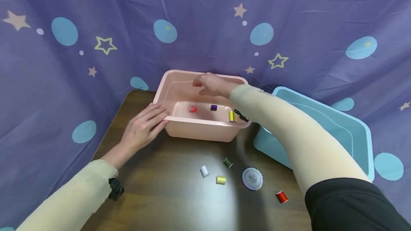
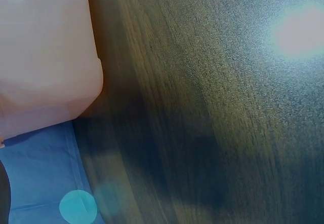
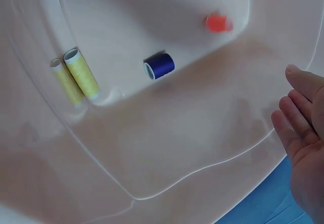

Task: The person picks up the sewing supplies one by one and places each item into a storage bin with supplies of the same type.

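The pink plastic basin point(image 1: 199, 129) stands at the back of the table. My left hand point(image 1: 141, 127) rests on its left front corner, fingers fairly straight over the rim. Above the basin's inside, near the back wall, my right hand point(image 1: 212, 84) hovers with loosely bent fingers and nothing in them. On the basin floor lie a red spool of thread point(image 3: 217, 24), blurred, and a dark purple spool point(image 3: 159, 66). A yellow spool point(image 3: 82, 74) lies against the side wall; a fainter yellow shape beside it looks like its reflection.
In front of the basin lie a white spool point(image 1: 204, 171), a dark green spool point(image 1: 228, 162), a small yellow spool point(image 1: 221, 180), a round pin wheel point(image 1: 252, 178) and a red spool point(image 1: 282, 197). A blue basin point(image 1: 350, 127) stands right, partly behind my right arm. A patterned curtain point(image 1: 205, 52) hangs behind.
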Demonstrator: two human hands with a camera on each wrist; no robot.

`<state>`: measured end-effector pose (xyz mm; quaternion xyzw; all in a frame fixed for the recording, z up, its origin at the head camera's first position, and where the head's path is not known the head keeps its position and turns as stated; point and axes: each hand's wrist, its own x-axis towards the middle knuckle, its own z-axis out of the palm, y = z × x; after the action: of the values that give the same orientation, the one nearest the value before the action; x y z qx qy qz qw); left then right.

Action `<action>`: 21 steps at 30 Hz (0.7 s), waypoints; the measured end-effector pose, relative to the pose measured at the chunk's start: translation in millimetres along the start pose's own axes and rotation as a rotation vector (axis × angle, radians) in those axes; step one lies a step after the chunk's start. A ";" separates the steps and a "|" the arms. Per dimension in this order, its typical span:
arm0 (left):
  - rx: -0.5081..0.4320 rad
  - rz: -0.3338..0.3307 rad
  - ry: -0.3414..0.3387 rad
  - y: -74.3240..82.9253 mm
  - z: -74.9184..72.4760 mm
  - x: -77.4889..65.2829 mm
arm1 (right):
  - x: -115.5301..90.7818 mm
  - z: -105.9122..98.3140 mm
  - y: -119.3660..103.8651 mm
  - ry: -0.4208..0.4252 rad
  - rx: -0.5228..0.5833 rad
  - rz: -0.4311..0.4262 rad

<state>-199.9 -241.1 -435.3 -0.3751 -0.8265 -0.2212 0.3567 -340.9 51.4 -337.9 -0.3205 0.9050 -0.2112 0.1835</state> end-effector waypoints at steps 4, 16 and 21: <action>-0.008 0.006 0.006 -0.2 1.9 0.5 | -3.0 0.1 0.9 0.012 -0.057 -0.024; -0.018 0.044 0.049 2.0 4.3 4.4 | -25.2 -8.4 -0.8 0.032 -0.204 -0.072; -0.015 0.043 0.050 0.3 3.3 3.3 | -41.7 -13.5 -8.6 0.066 -0.226 -0.150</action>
<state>-202.6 -237.2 -434.9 -0.3895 -0.8075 -0.2289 0.3792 -312.6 76.3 -314.0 -0.3987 0.9021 -0.1315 0.0999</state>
